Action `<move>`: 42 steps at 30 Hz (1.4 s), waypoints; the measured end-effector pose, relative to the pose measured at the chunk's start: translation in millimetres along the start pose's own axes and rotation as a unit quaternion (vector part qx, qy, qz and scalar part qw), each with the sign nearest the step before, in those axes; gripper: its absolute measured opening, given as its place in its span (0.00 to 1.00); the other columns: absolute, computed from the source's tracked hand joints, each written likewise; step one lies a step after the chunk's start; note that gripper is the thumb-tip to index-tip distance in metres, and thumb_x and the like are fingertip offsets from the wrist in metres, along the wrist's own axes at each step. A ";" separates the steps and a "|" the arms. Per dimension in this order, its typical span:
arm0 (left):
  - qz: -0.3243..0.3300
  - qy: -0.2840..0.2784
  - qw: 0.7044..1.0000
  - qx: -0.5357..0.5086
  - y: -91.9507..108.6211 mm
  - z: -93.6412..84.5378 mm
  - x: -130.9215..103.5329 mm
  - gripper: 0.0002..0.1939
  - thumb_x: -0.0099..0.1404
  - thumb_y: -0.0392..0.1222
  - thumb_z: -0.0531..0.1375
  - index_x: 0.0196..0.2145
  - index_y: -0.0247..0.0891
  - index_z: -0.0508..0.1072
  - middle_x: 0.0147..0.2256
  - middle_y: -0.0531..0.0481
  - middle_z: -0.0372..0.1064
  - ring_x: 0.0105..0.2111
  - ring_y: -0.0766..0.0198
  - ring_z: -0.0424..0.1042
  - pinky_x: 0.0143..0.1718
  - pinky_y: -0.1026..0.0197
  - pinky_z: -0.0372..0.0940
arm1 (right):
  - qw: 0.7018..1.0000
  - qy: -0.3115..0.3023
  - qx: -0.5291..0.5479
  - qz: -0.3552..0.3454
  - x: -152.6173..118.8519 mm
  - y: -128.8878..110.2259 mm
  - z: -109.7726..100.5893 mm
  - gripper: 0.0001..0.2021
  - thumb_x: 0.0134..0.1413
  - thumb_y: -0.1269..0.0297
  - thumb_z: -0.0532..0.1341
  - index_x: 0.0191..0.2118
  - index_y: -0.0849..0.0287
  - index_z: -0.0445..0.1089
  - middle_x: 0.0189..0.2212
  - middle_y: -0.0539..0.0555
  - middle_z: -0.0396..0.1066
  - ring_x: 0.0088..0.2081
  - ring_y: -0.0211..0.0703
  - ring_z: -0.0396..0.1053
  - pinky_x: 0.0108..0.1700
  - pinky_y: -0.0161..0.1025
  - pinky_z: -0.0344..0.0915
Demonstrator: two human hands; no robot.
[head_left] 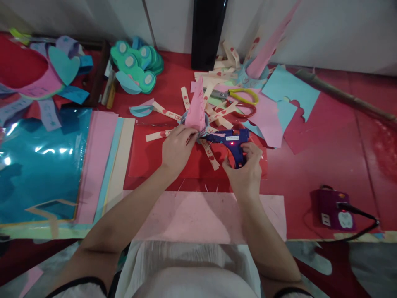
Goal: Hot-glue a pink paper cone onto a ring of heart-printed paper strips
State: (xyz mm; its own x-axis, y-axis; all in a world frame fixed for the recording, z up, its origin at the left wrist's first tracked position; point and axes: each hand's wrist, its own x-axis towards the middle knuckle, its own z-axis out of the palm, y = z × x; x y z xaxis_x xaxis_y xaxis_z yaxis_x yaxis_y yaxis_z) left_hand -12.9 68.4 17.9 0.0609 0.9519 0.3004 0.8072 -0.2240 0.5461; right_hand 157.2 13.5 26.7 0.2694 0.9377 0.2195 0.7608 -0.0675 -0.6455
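A pink paper cone (196, 108) rises from a blue paper ring, with cream paper strips (169, 112) marked with red hearts and letters fanning out around it. My left hand (177, 150) pinches the near edge of this ring at the cone's base. A dark blue glue gun (233, 140) with a lit red light is in my right hand (246, 169), its nozzle pointing left at the ring close to my left fingertips. Whether the nozzle touches the paper is hard to see. Thin glue threads hang near the strips. Beneath lies red paper (145, 161).
Yellow-handled scissors (245, 96) and red-handled ones lie behind the glue gun. A second cone piece (263, 58) stands at the back right, near blue paper (291, 91). Green foam shapes (136, 62) are back left. A purple power box (336, 209) with a cable sits right.
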 end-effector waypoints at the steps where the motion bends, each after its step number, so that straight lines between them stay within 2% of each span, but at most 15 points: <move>1: 0.002 0.001 1.000 -0.001 0.0 0.0 0.0 0.04 0.62 0.37 0.57 0.32 0.38 0.73 0.33 0.51 0.72 0.36 0.65 0.70 0.37 0.63 0.63 | 1.000 0.000 -0.001 0.002 0.2 -0.2 -0.2 0.21 0.42 0.65 0.60 0.45 0.55 0.55 0.40 0.54 0.64 0.41 0.40 0.66 0.39 0.39 0.66; 6: -0.002 -0.003 1.000 0.002 0.8 -0.6 0.3 0.05 0.62 0.37 0.56 0.32 0.39 0.73 0.34 0.51 0.72 0.36 0.64 0.69 0.37 0.63 0.63 | 1.000 -0.006 0.000 0.014 -0.2 -1.7 -1.5 0.22 0.42 0.64 0.60 0.45 0.55 0.56 0.41 0.54 0.64 0.41 0.40 0.66 0.39 0.39 0.66; 13: 0.003 -0.001 1.000 0.006 0.1 0.0 -0.2 0.05 0.62 0.37 0.56 0.32 0.39 0.72 0.34 0.51 0.72 0.36 0.64 0.69 0.38 0.63 0.63 | 0.999 -0.004 -0.004 0.037 -1.7 -1.3 -1.4 0.22 0.43 0.61 0.59 0.46 0.55 0.55 0.40 0.53 0.65 0.35 0.37 0.66 0.32 0.34 0.64; 26: 0.025 -0.005 0.999 0.033 -0.7 1.7 -1.6 0.08 0.64 0.40 0.54 0.33 0.40 0.72 0.34 0.50 0.71 0.37 0.63 0.69 0.39 0.61 0.62 | 0.996 -0.006 -0.050 0.068 -0.7 -4.9 -6.6 0.23 0.43 0.58 0.61 0.46 0.54 0.55 0.42 0.54 0.65 0.39 0.41 0.66 0.33 0.36 0.63; 34: 0.030 0.002 0.999 0.029 -0.1 1.7 -0.6 0.07 0.64 0.39 0.54 0.33 0.39 0.72 0.33 0.50 0.72 0.36 0.63 0.69 0.39 0.61 0.63 | 0.995 -0.007 -0.037 0.095 -0.1 -5.1 -7.8 0.24 0.43 0.58 0.61 0.47 0.53 0.55 0.40 0.51 0.65 0.34 0.36 0.65 0.33 0.35 0.64; 42: 0.025 0.000 1.000 0.017 -1.4 2.2 -1.0 0.06 0.63 0.39 0.55 0.33 0.40 0.72 0.33 0.51 0.72 0.36 0.64 0.70 0.38 0.62 0.63 | 0.996 -0.006 -0.028 0.084 0.8 -3.2 -7.5 0.23 0.43 0.57 0.61 0.46 0.53 0.55 0.40 0.51 0.64 0.35 0.36 0.64 0.34 0.36 0.64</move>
State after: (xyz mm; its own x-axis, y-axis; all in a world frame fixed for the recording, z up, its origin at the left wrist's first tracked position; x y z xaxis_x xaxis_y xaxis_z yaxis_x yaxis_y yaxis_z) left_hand -12.8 68.3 15.1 0.1015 0.9394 0.3274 0.8225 -0.2644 0.5037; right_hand 159.3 11.9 34.5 0.3892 0.9155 0.1023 0.7367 -0.2427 -0.6312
